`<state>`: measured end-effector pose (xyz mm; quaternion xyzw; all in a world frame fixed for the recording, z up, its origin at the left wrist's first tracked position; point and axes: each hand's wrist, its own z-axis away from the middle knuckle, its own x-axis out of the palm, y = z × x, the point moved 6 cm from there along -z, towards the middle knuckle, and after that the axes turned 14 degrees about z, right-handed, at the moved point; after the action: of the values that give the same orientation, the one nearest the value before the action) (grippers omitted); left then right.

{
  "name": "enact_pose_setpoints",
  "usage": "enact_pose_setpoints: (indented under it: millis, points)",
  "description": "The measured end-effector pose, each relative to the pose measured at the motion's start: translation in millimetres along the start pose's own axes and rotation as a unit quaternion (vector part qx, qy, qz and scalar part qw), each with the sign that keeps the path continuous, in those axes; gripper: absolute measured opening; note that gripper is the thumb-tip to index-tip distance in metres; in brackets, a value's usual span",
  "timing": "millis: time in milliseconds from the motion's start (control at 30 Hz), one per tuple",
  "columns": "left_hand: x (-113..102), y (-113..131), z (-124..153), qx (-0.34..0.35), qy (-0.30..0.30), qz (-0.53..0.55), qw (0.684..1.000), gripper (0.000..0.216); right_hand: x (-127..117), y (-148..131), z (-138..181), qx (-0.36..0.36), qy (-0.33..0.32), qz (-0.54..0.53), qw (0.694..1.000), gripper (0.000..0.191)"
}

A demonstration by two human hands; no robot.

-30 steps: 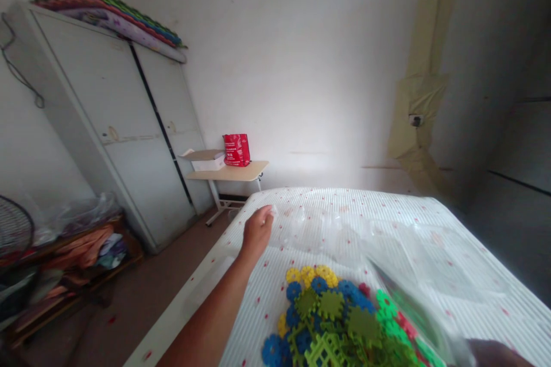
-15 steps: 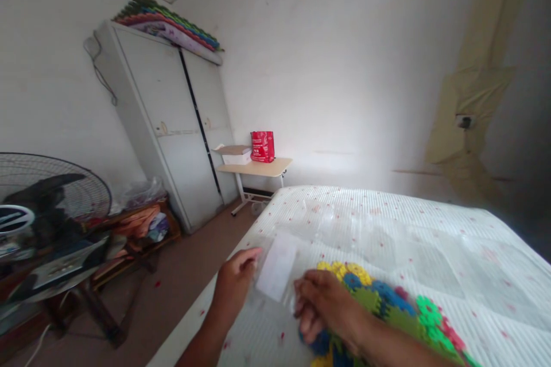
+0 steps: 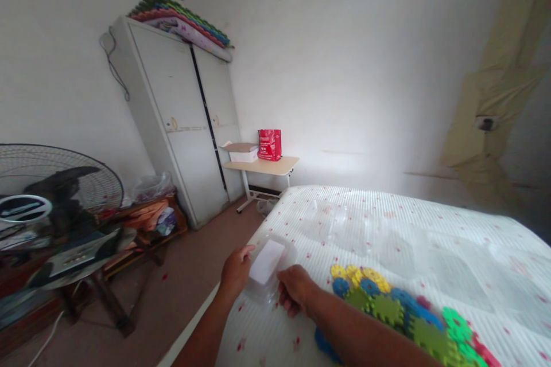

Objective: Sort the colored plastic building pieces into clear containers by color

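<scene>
A clear plastic tray or package (image 3: 263, 293) with a white card (image 3: 267, 262) lies at the left edge of the bed, between both hands. My left hand (image 3: 237, 269) pinches its left side with thumb and fingers. At the right side, my right hand (image 3: 296, 288) grips the edge with curled fingers; part of that hold is hidden. To the right, under and beyond my right forearm, are gear-shaped plastic pieces: yellow (image 3: 372, 278), blue (image 3: 402, 300), olive green (image 3: 387, 309) and bright green (image 3: 456, 324). Some are covered by the forearm.
More clear plastic packages (image 3: 398, 255) are spread across the white bed sheet (image 3: 344, 195). Beyond the bed, a small table (image 3: 269, 166) bears a red bag (image 3: 270, 145) and a box (image 3: 243, 153). A cabinet (image 3: 181, 103) and a fan (image 3: 60, 183) stand left.
My right hand has moved left, away from the gear pieces, and the plastic package has shifted left with both hands. The head view has turned slightly left.
</scene>
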<state>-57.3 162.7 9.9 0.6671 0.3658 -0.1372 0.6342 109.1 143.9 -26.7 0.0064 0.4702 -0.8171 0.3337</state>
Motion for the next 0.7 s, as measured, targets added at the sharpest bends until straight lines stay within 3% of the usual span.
enact_pose_setpoints:
  millis: [500, 633, 700]
  points:
    - [3.0, -12.5, -5.2, 0.017, 0.035, -0.025, 0.999, 0.037, -1.0, -4.7, 1.7, 0.036, -0.038, 0.047, 0.998, 0.040]
    - [-10.9, -2.5, -3.3, 0.032, 0.066, -0.032, 0.997, 0.038, -22.7, -16.4, 30.4, 0.023, -0.055, 0.068, 0.996, 0.037]
    - [-17.6, 14.3, 1.0, 0.063, 0.078, -0.027, 0.995, 0.039, -42.3, -22.7, 62.1, -0.029, -0.064, 0.091, 0.993, 0.031]
